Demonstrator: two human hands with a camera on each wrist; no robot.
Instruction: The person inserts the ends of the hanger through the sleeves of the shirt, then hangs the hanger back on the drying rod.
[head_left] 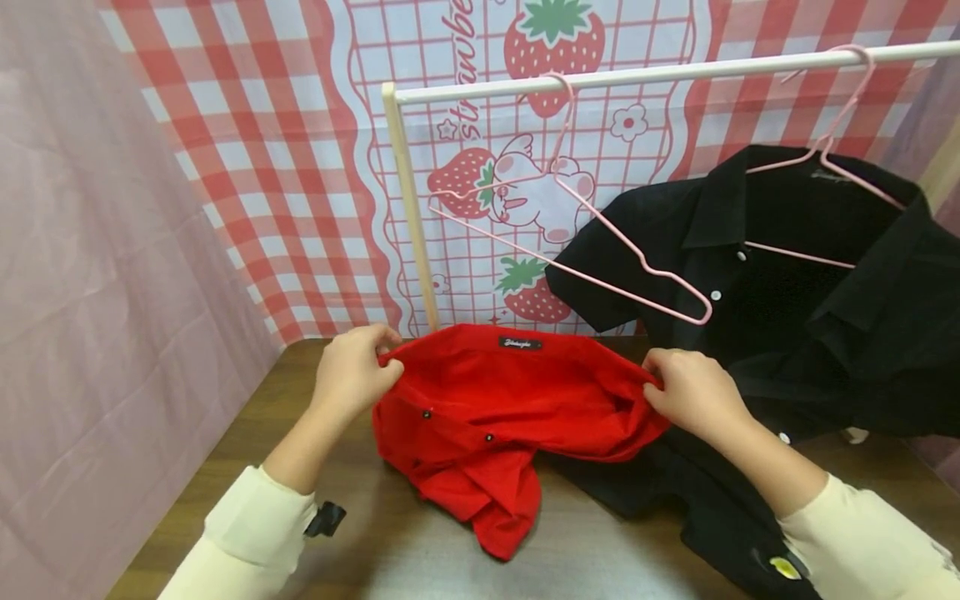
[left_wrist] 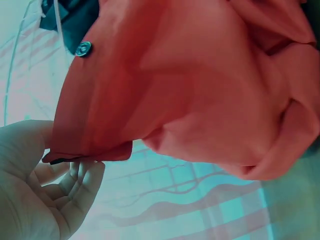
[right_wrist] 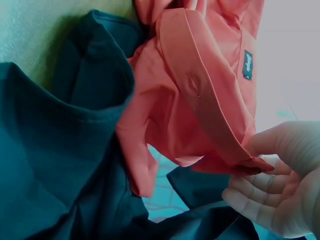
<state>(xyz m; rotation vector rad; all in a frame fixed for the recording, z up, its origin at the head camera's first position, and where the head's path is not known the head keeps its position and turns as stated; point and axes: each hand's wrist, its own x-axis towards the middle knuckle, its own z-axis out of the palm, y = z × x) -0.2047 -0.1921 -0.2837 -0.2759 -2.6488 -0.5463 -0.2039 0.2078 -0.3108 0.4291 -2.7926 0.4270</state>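
Note:
A red garment (head_left: pixel 517 392) with dark buttons and a black neck label (head_left: pixel 520 342) is stretched between both hands above the table. My left hand (head_left: pixel 352 371) pinches its left upper corner; in the left wrist view thumb and fingers of that hand (left_wrist: pixel 55 185) grip the edge below a button (left_wrist: pixel 84 48). At the opposite corner, my right hand (head_left: pixel 693 392) pinches the edge, seen close up in the right wrist view, where the hand (right_wrist: pixel 280 180) holds the corner beside a buttonhole strip. The lower part of the garment hangs in folds.
A pink hanger (head_left: pixel 637 258) without clothing hangs from the white rail (head_left: pixel 675 72) behind the red garment. To the right, a black short-sleeved shirt (head_left: pixel 675 217) hangs on another pink hanger (head_left: pixel 828 150), its lower part lying on the wooden table (head_left: pixel 247 475). A wooden post (head_left: pixel 410 200) supports the rail.

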